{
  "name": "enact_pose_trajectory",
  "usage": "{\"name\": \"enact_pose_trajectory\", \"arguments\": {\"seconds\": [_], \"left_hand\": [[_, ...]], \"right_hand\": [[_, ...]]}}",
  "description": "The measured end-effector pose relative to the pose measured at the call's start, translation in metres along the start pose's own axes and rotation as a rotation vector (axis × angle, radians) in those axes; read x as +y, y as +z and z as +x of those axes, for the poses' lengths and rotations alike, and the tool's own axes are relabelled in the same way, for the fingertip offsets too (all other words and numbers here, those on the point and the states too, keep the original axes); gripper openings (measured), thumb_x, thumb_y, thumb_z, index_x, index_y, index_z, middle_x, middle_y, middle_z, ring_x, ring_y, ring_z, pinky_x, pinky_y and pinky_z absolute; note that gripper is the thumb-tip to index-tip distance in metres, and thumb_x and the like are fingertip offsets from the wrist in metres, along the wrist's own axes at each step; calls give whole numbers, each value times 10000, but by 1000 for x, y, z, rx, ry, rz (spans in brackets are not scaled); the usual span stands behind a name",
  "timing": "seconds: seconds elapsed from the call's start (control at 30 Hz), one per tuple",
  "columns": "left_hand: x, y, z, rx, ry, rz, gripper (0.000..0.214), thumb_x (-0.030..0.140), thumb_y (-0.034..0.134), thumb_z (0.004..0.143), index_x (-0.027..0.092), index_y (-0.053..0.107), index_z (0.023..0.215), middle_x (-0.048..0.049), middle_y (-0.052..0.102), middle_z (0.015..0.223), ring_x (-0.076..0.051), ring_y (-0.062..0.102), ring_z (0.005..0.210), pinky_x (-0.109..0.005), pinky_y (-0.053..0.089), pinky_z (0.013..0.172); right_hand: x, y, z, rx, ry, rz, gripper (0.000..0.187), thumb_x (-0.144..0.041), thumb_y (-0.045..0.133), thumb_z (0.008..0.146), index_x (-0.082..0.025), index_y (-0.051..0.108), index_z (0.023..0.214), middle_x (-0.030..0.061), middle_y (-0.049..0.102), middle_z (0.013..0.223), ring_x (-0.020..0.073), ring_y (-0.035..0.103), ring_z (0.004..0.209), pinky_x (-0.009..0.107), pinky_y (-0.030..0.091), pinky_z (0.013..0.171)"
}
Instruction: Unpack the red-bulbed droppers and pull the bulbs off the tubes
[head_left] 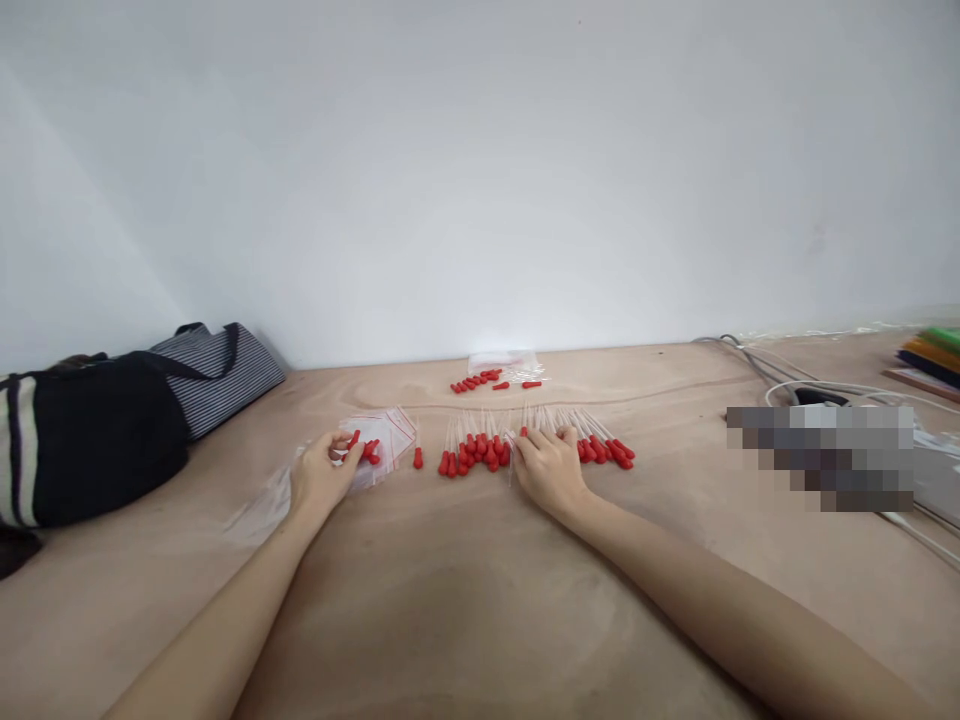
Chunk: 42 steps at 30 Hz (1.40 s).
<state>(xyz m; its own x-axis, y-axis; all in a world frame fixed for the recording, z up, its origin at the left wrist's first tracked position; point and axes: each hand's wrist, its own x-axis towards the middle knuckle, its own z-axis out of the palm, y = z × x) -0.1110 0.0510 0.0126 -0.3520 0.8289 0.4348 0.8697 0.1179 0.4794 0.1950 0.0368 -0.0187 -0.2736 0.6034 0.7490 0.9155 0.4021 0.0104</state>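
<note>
My left hand (324,473) is closed, thumb and fingertips curled around a red rubber bulb (354,438). More bulbs (372,453) lie against it on small clear zip bags (394,440). My right hand (551,468) rests with bent fingers over a row of droppers, clear thin tubes with red bulbs. Its fingertips are partly hidden, and a clear sliver shows at its left side; I cannot tell what it is. Droppers (474,452) lie to the left of this hand, and others (615,450) to its right. One single dropper (418,457) lies apart, near the bags.
Loose red bulbs (476,380), thin clear tubes and a plastic bag (502,362) lie near the wall. A black bag (112,440) and a striped bag (217,375) stand at the left. Cables (750,360) and a blurred-out object (832,455) are at the right.
</note>
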Motion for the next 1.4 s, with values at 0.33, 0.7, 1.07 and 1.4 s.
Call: {"name": "enact_pose_trajectory", "arguments": {"seconds": [0.33, 0.7, 1.07, 1.4], "left_hand": [[2, 4, -3, 12, 73, 97, 344, 480, 482, 706, 183, 606, 828, -60, 648, 808, -221, 588, 741, -309, 427, 687], [66, 18, -62, 69, 752, 25, 177, 298, 491, 800, 204, 641, 806, -57, 624, 856, -201, 536, 835, -339, 376, 806], [126, 64, -54, -279, 1058, -142, 170, 264, 510, 792, 191, 573, 932, -45, 599, 1019, -198, 496, 1009, -365, 335, 933], [127, 66, -53, -190, 1056, 3, 130, 280, 511, 766, 197, 600, 812, -47, 610, 914, -212, 511, 876, -392, 355, 835]], "right_hand": [[-8, 0, -1, -116, 54, -23, 174, -176, 478, 751, -183, 633, 672, 51, 591, 683, 160, 443, 666, 328, 174, 639], [7, -31, -25, -98, 19, 115, 200, -293, 492, 787, -199, 615, 660, 10, 570, 660, 134, 424, 679, 319, 171, 653], [13, -33, -25, -174, -33, 203, 207, -396, 548, 757, -259, 653, 871, 9, 601, 717, 142, 429, 731, 326, 172, 683], [0, -20, -17, -236, 145, 181, 162, -324, 541, 761, -230, 652, 690, -10, 625, 573, 128, 482, 641, 309, 164, 650]]}}
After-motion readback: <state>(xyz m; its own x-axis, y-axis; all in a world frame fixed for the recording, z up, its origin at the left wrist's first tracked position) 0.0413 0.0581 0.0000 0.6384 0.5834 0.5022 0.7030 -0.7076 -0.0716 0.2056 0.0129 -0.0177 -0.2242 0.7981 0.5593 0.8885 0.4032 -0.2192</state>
